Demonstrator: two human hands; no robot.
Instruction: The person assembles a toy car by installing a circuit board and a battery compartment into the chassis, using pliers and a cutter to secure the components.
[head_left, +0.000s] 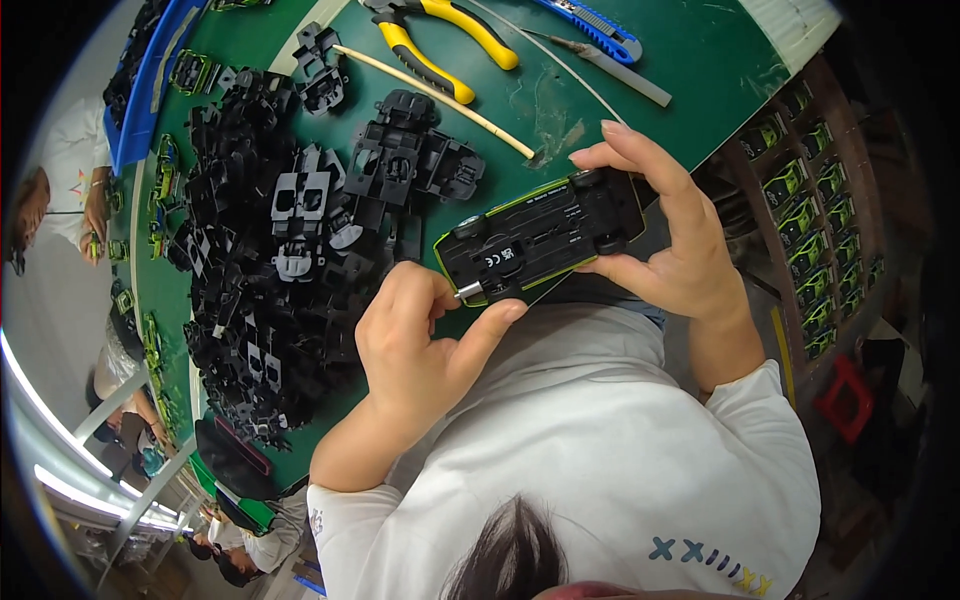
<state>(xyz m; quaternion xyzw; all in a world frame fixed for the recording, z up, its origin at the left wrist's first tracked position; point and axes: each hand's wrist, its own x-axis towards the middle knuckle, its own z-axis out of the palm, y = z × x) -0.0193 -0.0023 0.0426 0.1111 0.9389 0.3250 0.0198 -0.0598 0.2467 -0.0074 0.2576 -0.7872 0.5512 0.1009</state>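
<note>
A toy car [540,235] is held bottom side up above the near edge of the green table, its black underside and wheels facing me and a thin yellow-green body edge showing around it. My right hand [685,235] grips its right end, with fingers on the far side and thumb on the near side. At the left end, my left hand [415,335] pinches the corner between curled fingers and thumb. A small silver tube [468,290] sticks out there beside the left fingertips. Close to that hand lies a big heap of black plastic car parts [250,200].
Beyond the car lie a wooden stick [435,100], yellow-black pliers [465,35], a blue utility knife [600,28] and a thin pale-handled tool [620,75]. A blue bin [140,120] stands far left. Toy cars fill a rack [790,200] at right. Other people sit across the table.
</note>
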